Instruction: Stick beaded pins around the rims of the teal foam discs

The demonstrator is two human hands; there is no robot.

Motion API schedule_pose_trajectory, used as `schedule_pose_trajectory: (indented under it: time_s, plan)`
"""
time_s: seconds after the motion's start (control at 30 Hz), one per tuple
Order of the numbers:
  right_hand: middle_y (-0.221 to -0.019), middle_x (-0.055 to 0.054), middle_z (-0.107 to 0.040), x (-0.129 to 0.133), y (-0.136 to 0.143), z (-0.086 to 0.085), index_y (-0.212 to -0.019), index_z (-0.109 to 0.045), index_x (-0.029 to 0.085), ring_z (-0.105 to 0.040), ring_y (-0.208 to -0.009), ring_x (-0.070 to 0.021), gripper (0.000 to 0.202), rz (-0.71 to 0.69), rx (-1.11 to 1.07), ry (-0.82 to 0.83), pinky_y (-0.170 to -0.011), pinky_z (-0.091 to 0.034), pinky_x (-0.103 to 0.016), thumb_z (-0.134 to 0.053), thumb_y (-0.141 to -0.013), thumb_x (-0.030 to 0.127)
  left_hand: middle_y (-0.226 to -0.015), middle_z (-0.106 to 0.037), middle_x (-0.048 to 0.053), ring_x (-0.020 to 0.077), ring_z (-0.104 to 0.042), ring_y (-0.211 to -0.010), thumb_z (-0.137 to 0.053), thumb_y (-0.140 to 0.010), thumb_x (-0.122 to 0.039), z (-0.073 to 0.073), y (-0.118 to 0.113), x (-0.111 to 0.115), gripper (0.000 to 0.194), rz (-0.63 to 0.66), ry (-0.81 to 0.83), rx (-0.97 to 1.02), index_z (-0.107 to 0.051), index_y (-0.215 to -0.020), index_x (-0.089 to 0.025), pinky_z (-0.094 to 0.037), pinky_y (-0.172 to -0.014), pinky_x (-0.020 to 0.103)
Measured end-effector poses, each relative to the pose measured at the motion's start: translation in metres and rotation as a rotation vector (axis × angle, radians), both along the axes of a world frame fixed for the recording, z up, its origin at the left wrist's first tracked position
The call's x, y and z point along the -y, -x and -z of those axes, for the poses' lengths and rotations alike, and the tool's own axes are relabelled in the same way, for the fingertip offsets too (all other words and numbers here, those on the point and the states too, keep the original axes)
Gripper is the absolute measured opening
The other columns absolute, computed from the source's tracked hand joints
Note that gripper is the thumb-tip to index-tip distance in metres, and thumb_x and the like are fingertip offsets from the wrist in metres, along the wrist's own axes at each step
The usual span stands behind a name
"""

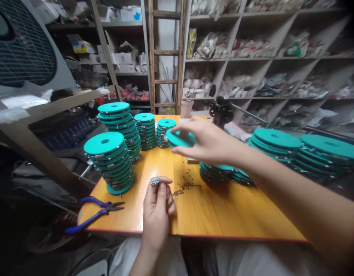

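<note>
Pinching a teal spool (180, 140), the right hand (207, 140) reaches out over the table (251, 216), thumb at the near edge, fingers bent over the upper face. Spool in the air, slightly tilted, just in front of the short rear stack (166, 134); contact between the two, cannot tell. Left hand (157, 209) low, near the front edge: thumb and forefinger pressed together on a cluster of small grey pieces (155, 181), remaining fingers curled in. Loose dark bits (188, 185) scattered just to its right. Blue-handled pliers (103, 210) lie to the left, opened, beside the front left stack (112, 165). On handling: a light grip on rim and face seems best, fingertips away from the small fittings round the side, which look easy to snag. A leveller spool would probably be easier to control. Forearm passes above the low right-hand spools (215, 174); elbow best carried high, since a knock could topple them. Left pinch wants to be firm but not hard; a slack one would likely spill pieces among the dark bits.
</note>
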State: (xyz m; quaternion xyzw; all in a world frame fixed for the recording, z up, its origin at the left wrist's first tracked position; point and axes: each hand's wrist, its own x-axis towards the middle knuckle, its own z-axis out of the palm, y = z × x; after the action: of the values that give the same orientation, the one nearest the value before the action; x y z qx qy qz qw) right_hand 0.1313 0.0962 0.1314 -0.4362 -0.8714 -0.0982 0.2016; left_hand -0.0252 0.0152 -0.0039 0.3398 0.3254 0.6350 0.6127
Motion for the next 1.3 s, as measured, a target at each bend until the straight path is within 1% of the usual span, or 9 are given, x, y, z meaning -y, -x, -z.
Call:
schedule_pose_trajectory:
  time_s: [0.13, 0.3, 0.43, 0.53, 0.77, 0.9, 1.03, 1.13, 1.3]
  plan:
    - [-0.094, -0.006, -0.063, 0.07, -0.02, 0.044, -0.12, -0.064, 0.016, -0.054, -0.09, -0.0197, 0.035, -0.081, -0.216, 0.033, -0.076, -0.048, -0.033, -0.069, -0.089, 0.032, -0.064, -0.036, -0.008, 0.0018, -0.03, -0.047, -0.073, -0.082, -0.048, -0.014, 0.0, 0.009, 0.04, -0.056, -0.019, -0.166, -0.063, -0.109, -0.021, -0.026, -0.044, 0.012]
    - [-0.101, -0.007, -0.063, 0.107, -0.032, 0.074, -0.122, -0.06, 0.014, -0.049, -0.096, -0.0219, 0.034, -0.04, -0.202, -0.028, -0.081, -0.048, -0.037, -0.065, -0.092, 0.029, -0.067, -0.039, -0.005, 0.0049, -0.041, -0.059, -0.077, -0.079, -0.045, -0.015, -0.01, 0.012, 0.039, -0.024, -0.039, -0.435, -0.07, -0.105, -0.017, -0.037, -0.058, 0.014]
    - [-0.104, -0.007, -0.065, 0.118, -0.036, 0.083, -0.122, -0.058, 0.011, -0.048, -0.097, -0.023, 0.036, -0.014, -0.137, -0.105, -0.082, -0.047, -0.039, -0.067, -0.089, 0.021, -0.064, -0.039, -0.004, 0.0063, -0.039, -0.058, -0.074, -0.081, -0.043, -0.003, -0.021, 0.013, 0.028, -0.055, -0.078, -0.519, -0.07, -0.089, -0.015, -0.036, -0.057, 0.016]
    - [-0.101, -0.007, -0.064, 0.124, -0.04, 0.092, -0.125, -0.057, 0.01, -0.048, -0.095, -0.0232, 0.037, 0.019, -0.138, -0.125, -0.079, -0.047, -0.039, -0.065, -0.091, 0.021, -0.063, -0.04, -0.004, 0.0069, -0.037, -0.057, -0.071, -0.084, -0.041, 0.003, -0.027, 0.017, 0.025, -0.025, -0.097, -0.575, -0.069, -0.087, -0.016, -0.033, -0.054, 0.017]
    - [-0.096, -0.004, -0.06, 0.134, -0.056, 0.113, -0.128, -0.055, 0.016, -0.048, -0.093, -0.0179, 0.037, 0.09, -0.466, -0.02, -0.078, -0.046, -0.033, -0.066, -0.092, 0.021, -0.069, -0.048, -0.001, 0.0066, -0.038, -0.056, -0.055, -0.095, -0.039, 0.01, -0.034, 0.023, 0.026, 0.124, -0.218, -0.743, -0.064, -0.087, -0.016, -0.034, -0.053, 0.019]
    - [-0.098, -0.004, -0.061, 0.141, -0.06, 0.119, -0.133, -0.051, 0.017, -0.047, -0.094, -0.0186, 0.045, 0.107, -0.425, -0.006, -0.081, -0.045, -0.035, -0.067, -0.09, 0.017, -0.064, -0.039, -0.004, 0.0065, -0.037, -0.056, -0.062, -0.09, -0.04, 0.007, -0.038, 0.017, 0.024, 0.02, -0.181, -0.674, -0.067, -0.089, -0.017, -0.035, -0.053, 0.017]
    - [-0.096, -0.005, -0.06, 0.144, -0.059, 0.121, -0.131, -0.052, 0.015, -0.046, -0.092, -0.019, 0.043, 0.133, -0.417, -0.038, -0.078, -0.043, -0.035, -0.066, -0.091, 0.017, -0.061, -0.032, -0.007, 0.0055, -0.035, -0.053, -0.072, -0.083, -0.042, 0.003, -0.042, 0.015, 0.028, 0.071, -0.188, -0.7, -0.07, -0.098, -0.018, -0.032, -0.05, 0.017]
    - [-0.096, -0.005, -0.059, 0.144, -0.058, 0.122, -0.131, -0.052, 0.013, -0.045, -0.091, -0.019, 0.042, 0.142, -0.387, -0.068, -0.078, -0.043, -0.036, -0.066, -0.091, 0.018, -0.06, -0.032, -0.006, 0.0055, -0.036, -0.053, -0.07, -0.085, -0.041, 0.006, -0.044, 0.016, 0.024, 0.069, -0.214, -0.78, -0.07, -0.091, -0.018, -0.033, -0.052, 0.018]
    - [-0.095, -0.007, -0.058, 0.141, -0.054, 0.126, -0.133, -0.05, 0.011, -0.046, -0.092, -0.0194, 0.045, 0.139, -0.393, -0.082, -0.079, -0.044, -0.036, -0.065, -0.091, 0.015, -0.065, -0.05, -0.001, 0.0082, -0.047, -0.056, -0.054, -0.096, -0.038, 0.011, -0.041, 0.016, 0.022, 0.182, -0.254, -0.83, -0.062, -0.089, -0.018, -0.038, -0.055, 0.021]
